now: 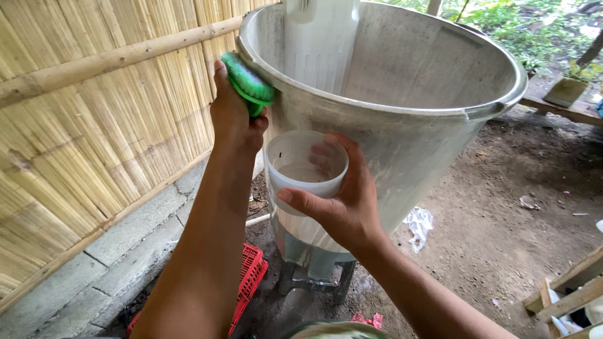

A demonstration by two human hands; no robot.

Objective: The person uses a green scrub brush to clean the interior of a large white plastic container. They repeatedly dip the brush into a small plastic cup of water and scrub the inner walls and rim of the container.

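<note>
My left hand (pixel 231 116) grips a green scrub brush (pixel 249 83) and presses it against the outside of a large grey metal tub (pixel 408 132), just under its rim at the left. My right hand (pixel 342 201) holds a translucent plastic cup (pixel 300 179) with a little water in it, close against the tub's side below the brush. The tub is tilted with its open mouth facing me and rests on a metal stand (pixel 314 276). A white ribbed plastic part (pixel 320 44) stands inside the tub.
A bamboo wall (pixel 94 125) runs along the left above a concrete ledge (pixel 119 245). A red plastic crate (pixel 248 276) lies by the stand. Dirt floor with a crumpled plastic scrap (pixel 419 223) spreads to the right; wooden pieces (pixel 568 292) sit at the lower right.
</note>
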